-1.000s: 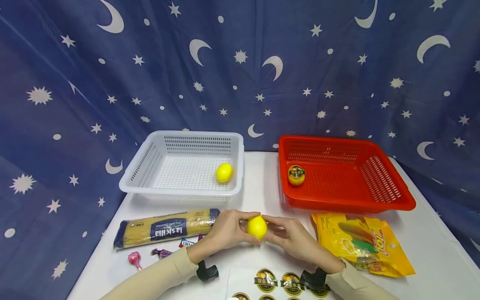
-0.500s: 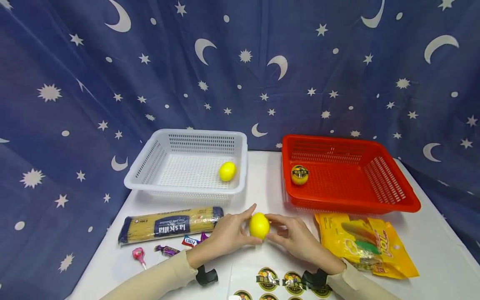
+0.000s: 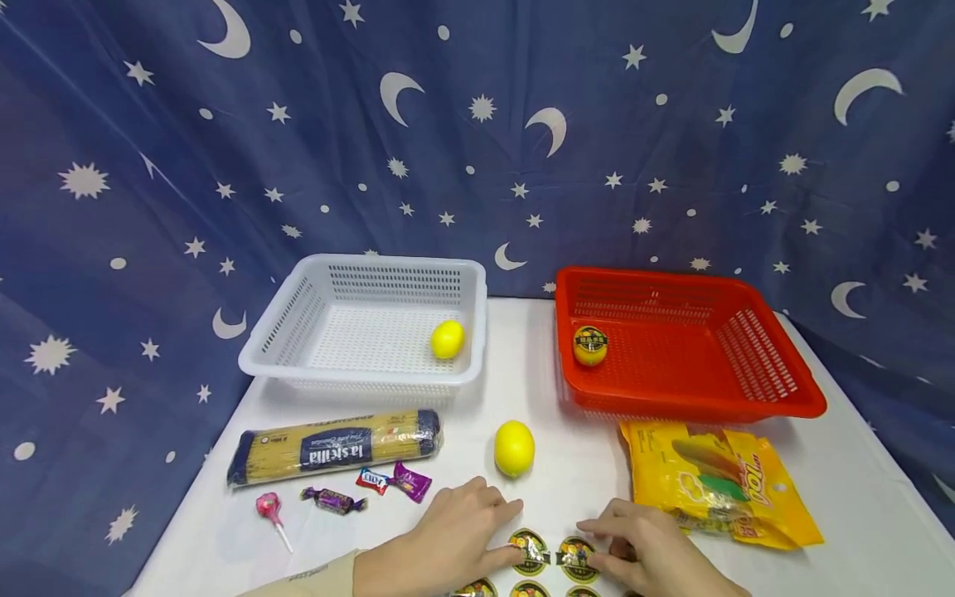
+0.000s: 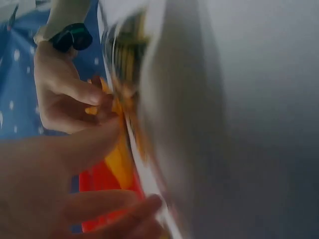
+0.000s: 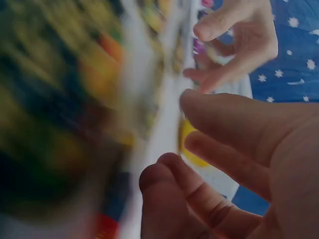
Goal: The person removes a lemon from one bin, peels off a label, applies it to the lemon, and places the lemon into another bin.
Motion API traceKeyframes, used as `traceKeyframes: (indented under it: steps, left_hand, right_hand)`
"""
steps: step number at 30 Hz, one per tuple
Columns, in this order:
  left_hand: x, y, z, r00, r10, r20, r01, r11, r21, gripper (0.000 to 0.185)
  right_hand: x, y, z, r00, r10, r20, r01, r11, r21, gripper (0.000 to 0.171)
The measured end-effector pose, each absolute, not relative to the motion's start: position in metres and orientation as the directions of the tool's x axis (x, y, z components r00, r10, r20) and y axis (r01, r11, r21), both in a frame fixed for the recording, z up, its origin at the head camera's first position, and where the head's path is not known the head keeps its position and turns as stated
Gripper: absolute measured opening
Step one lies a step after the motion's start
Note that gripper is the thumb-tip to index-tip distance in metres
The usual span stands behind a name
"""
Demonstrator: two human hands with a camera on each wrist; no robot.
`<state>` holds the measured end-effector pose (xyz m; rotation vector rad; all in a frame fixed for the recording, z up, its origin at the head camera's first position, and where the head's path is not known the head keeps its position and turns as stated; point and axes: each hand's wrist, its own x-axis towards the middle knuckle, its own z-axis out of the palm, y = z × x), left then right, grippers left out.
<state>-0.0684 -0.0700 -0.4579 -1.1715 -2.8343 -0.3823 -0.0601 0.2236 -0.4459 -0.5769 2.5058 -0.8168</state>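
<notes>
White table (image 3: 552, 390), hands on sticker sheet (image 3: 555, 557)

The head view is bright and evenly lit, with soft light from above and in front. The white worktop (image 3: 515, 365) shows no glare. Shadows are faint: a pale one lies under the lemon (image 3: 514, 448), and soft ones lie beside the white basket (image 3: 298, 365) and the red basket (image 3: 694, 406). The starred backdrop (image 3: 149, 166) bows slightly toward the edges, a mild wide-angle warp. Focus is sharp throughout this view. Both wrist views are dimmer and heavily blurred. In the left wrist view the stickers (image 4: 124, 55) smear into streaks. In the right wrist view the left half is a smear of colour, and the near fingers (image 5: 229, 119) are soft and shaded.
</notes>
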Motion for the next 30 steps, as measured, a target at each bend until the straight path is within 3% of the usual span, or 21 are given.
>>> traceKeyframes:
  steps: [4,14,18,21,26,30]
  left_hand:
    - [-0.068,-0.06,-0.462,-0.664,0.747,0.036,0.741,0.651,0.166,0.043]
    - [-0.073,-0.051,-0.466,-0.642,0.759,0.11,0.755,0.6,0.265,0.021]
    - [-0.073,-0.05,-0.464,-0.647,0.754,0.111,0.731,0.571,0.374,0.017]
    - [-0.076,-0.053,-0.458,-0.688,0.723,0.066,0.626,0.545,0.558,0.017]
    - [-0.094,-0.066,-0.444,-0.802,0.597,0.021,0.324,0.404,0.856,0.01]
    - [-0.118,-0.073,-0.436,-0.873,0.488,0.017,0.184,0.296,0.937,0.009]
  right_hand:
    - [-0.051,0.221,-0.46,-0.82,-0.499,-0.28,-0.27,0.769,-0.58,0.04]
    - [-0.046,0.222,-0.467,-0.844,-0.453,-0.286,-0.237,0.794,-0.56,0.042]
    - [-0.046,0.223,-0.465,-0.841,-0.467,-0.273,-0.256,0.788,-0.56,0.041]
    - [-0.047,0.222,-0.463,-0.834,-0.479,-0.273,-0.263,0.781,-0.566,0.041]
    - [-0.052,0.214,-0.446,-0.85,-0.442,-0.285,-0.222,0.793,-0.568,0.045]
    - [-0.066,0.196,-0.434,-0.889,-0.453,-0.06,-0.353,0.765,-0.539,0.05]
